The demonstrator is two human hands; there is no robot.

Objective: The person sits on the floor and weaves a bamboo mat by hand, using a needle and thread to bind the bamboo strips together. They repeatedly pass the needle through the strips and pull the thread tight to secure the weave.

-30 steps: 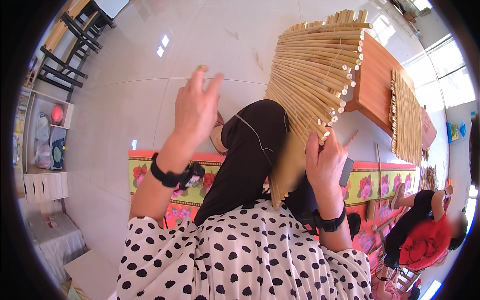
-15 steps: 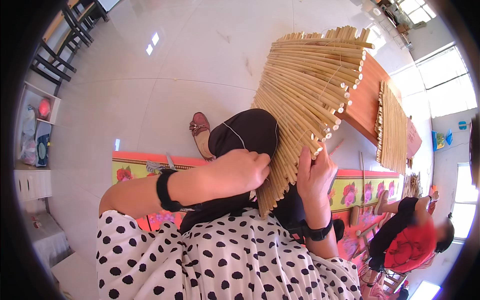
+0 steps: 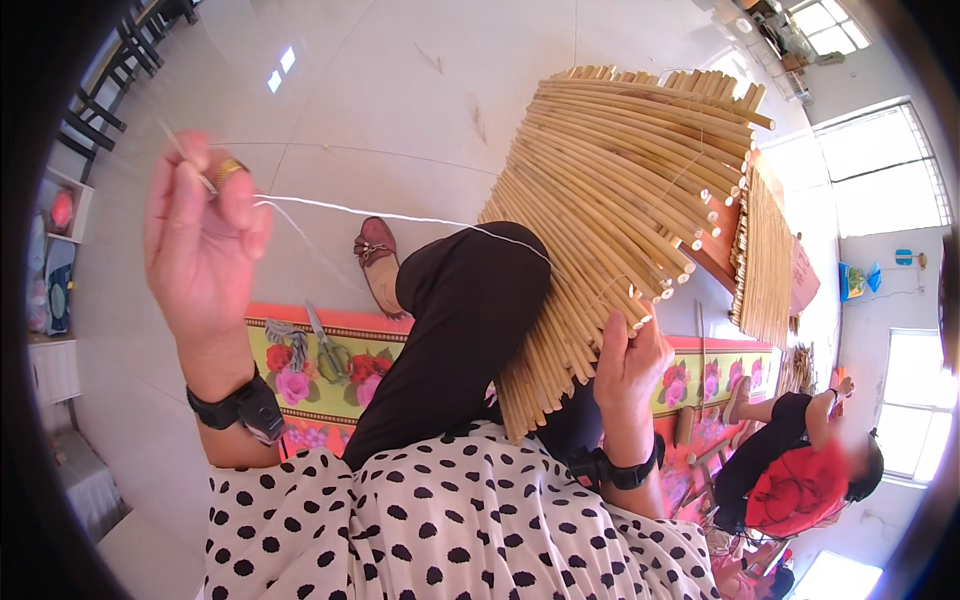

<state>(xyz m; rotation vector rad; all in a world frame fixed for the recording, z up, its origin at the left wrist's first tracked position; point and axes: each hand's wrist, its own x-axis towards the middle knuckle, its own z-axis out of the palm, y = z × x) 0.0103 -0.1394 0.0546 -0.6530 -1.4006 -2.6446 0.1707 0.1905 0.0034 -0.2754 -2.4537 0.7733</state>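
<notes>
The stalk mat (image 3: 590,190) slopes from my lap, past my bent knee, out toward the wooden table (image 3: 712,252); whether its far end rests there I can't tell. Most of its stalks lie side by side with stitching across them, so I judge much of the joining done; the near edge, with a loose loop and a working thread attached, looks unfinished. My right hand (image 3: 634,365) grips the stalk ends at that edge, thumb on top. From the mat the white thread (image 3: 385,213) runs taut over my knee toward my left hand (image 3: 205,240), raised out to the side, thumb and forefinger pinching a slim needle (image 3: 174,143). Scissors (image 3: 329,352) lie on the floral cloth (image 3: 330,396) beyond my lap.
</notes>
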